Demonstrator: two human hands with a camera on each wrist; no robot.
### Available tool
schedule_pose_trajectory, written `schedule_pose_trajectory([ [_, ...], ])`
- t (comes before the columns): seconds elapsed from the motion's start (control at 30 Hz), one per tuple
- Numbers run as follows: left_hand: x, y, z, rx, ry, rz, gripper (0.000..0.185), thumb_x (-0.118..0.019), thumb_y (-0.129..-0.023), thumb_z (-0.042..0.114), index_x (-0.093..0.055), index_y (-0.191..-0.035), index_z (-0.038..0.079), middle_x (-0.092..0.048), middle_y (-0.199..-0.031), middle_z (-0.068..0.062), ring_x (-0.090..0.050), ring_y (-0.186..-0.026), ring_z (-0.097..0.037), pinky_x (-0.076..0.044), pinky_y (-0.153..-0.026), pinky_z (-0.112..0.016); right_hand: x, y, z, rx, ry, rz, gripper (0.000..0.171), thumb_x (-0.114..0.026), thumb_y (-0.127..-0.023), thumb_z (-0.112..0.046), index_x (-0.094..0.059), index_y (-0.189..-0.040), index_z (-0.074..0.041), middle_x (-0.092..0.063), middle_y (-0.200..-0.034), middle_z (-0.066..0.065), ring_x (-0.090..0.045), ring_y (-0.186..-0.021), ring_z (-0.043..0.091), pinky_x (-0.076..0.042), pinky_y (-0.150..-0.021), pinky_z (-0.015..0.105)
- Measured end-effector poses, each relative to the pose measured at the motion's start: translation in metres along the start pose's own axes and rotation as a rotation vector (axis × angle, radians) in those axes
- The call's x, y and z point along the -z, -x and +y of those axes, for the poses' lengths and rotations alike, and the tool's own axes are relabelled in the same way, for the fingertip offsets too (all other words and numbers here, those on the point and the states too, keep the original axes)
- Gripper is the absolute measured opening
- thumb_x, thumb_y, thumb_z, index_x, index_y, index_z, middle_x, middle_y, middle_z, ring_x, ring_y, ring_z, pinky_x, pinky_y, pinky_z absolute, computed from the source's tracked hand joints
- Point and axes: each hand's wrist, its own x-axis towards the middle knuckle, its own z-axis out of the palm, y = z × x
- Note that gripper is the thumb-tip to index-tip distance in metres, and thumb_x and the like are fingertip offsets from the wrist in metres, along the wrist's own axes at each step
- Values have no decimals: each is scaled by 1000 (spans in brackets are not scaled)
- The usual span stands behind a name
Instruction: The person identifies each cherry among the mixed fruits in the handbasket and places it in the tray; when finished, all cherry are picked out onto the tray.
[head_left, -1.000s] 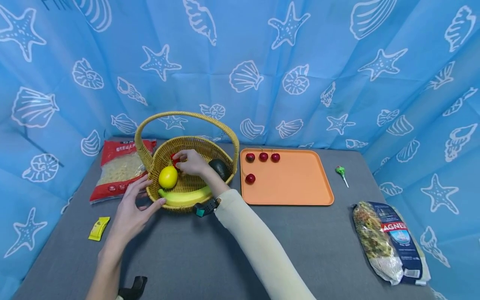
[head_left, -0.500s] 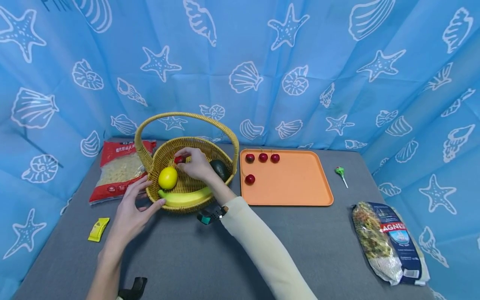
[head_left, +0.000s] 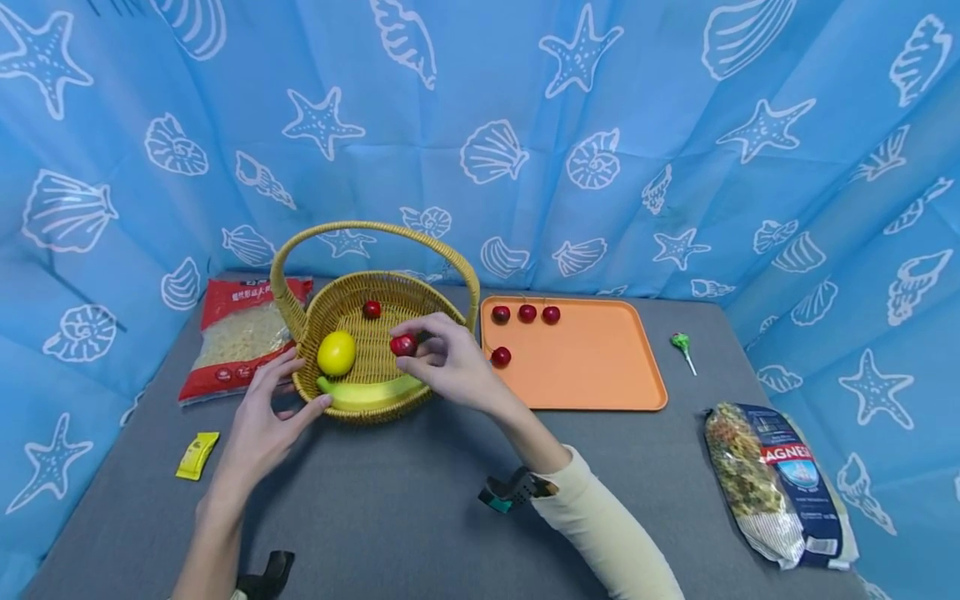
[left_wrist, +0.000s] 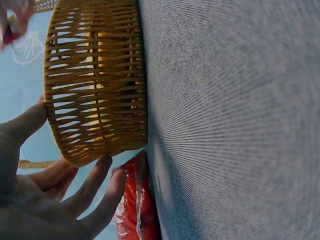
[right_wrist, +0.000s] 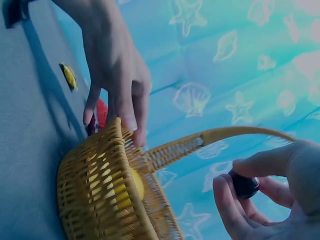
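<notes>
A woven yellow basket (head_left: 315, 321) with an arched handle stands left of the middle of a grey table. In it lie a lemon (head_left: 336, 353), a banana (head_left: 371, 392) and one red cherry (head_left: 372, 309). My right hand (head_left: 450, 367) pinches another red cherry (head_left: 403, 345) over the basket's right side; the right wrist view shows that cherry (right_wrist: 245, 185) between thumb and fingers. My left hand (head_left: 262, 425) rests with spread fingers against the basket's near left wall (left_wrist: 95, 85). An orange tray (head_left: 600, 375) to the right carries several cherries (head_left: 527, 314).
A red packet of pasta (head_left: 240, 333) lies left of the basket, a small yellow sachet (head_left: 198, 456) near the front left. A green lollipop (head_left: 682, 346) and a dark pasta bag (head_left: 776, 483) lie right of the tray. Blue shell-print cloth surrounds the table.
My right hand has drawn back out of the basket towards the right, holding a cherry; one cherry now lies uncovered at the basket's back. The left hand has stayed on the basket.
</notes>
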Motion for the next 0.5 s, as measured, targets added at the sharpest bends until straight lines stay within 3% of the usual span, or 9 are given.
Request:
schedule_pose_trajectory([
  [0.23,0,0,0,-33,-5,21,73,-80,-101,32,-48,-159,1,-39,-168,-26,-54,-134,-48,-61,-99,-66,33,55,3,51,0,85,31,-75,-99,1,-70,-129,-3,-64,-133,14,-72,-104,13,-67,-93,28],
  [0.33,-1,0,0,-39,-9,34,73,-80,-100,31,-48,-158,1,-40,-166,-27,-55,-133,-48,-61,-98,-65,52,68,17,44,38,140,32,-74,-98,3,-67,-130,-2,-65,-131,17,-75,-105,20,-67,-95,29],
  [0.5,-3,0,1,-30,-10,34,74,-80,-100,32,-48,-159,1,-40,-167,-26,-55,-134,-48,-61,-100,-66,85,76,54,-40,161,236,37,-74,-99,3,-66,-135,1,-64,-133,22,-78,-109,36,-67,-94,28],
])
